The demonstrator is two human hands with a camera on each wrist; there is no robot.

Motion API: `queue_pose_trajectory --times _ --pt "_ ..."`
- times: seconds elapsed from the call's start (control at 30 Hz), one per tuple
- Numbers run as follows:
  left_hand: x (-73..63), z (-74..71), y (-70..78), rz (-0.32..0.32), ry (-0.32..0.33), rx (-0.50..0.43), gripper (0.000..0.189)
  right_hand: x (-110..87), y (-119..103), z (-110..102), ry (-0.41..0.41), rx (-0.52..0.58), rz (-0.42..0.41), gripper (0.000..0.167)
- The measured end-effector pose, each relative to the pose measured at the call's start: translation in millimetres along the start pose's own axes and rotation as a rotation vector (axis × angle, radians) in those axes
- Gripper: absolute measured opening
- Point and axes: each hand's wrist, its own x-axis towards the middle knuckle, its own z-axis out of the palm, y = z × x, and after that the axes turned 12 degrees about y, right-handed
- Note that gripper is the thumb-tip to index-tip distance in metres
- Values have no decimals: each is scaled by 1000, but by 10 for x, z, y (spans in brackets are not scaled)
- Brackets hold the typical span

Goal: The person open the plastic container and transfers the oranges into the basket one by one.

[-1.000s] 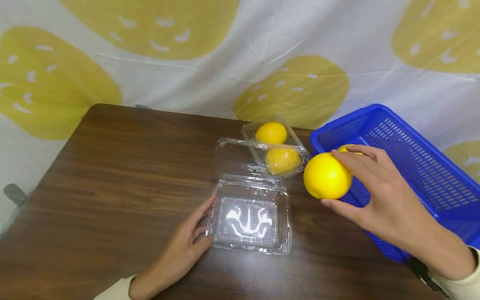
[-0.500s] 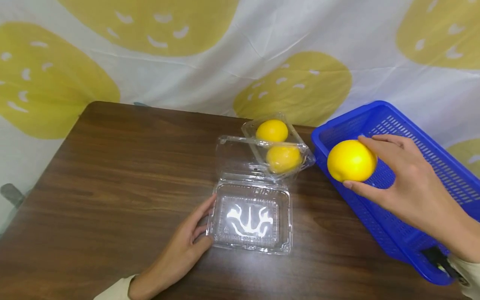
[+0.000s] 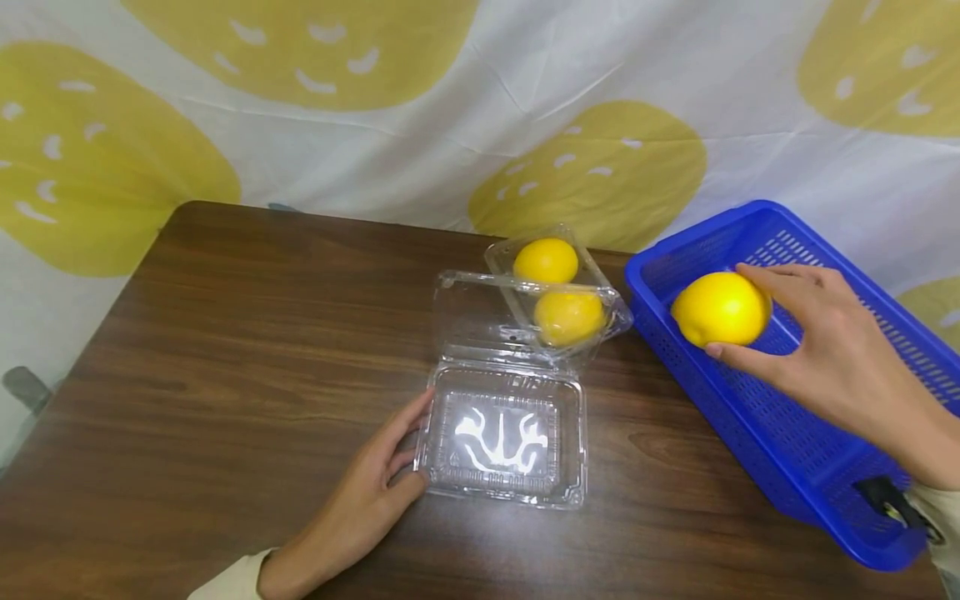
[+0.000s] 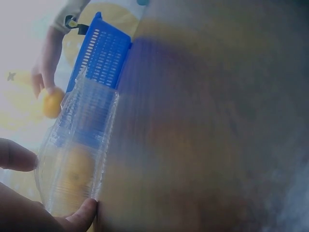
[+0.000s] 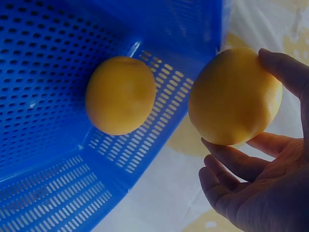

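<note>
My right hand (image 3: 847, 358) holds a yellow lemon (image 3: 722, 309) between thumb and fingers, over the left side of a blue basket (image 3: 738, 442). In the right wrist view, the held lemon (image 5: 234, 96) is beside the basket wall, and a second lemon (image 5: 120, 95) lies inside the basket. On the table, my left hand (image 3: 367, 492) grips the left side of an opened clear plastic clamshell box (image 3: 498, 492), its thumb near the front corner. The box's tray holds nothing, and its raised lid (image 3: 468, 312) leans back.
Behind the lid, another clear clamshell box (image 3: 588, 258) holds two lemons (image 3: 546, 261), the nearer seen through plastic. The brown table (image 3: 262, 333) ends at a patterned cloth (image 3: 360, 158) hung behind it. A dark strap fitting (image 3: 885, 500) is at my right wrist.
My right hand has moved right with the lemon, from beside the basket's left rim to over the basket. The left hand and the box stay in place.
</note>
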Motion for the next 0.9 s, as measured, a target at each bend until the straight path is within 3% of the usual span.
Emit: queue_pose_trajectory --times 0.47,0.9 --pt "-10 24 -4 -9 -15 -20 91 34 202 52 -55 -7 46 89" --pt "6 16 -22 -2 -11 -16 91 50 323 128 -77 -14 37 86"
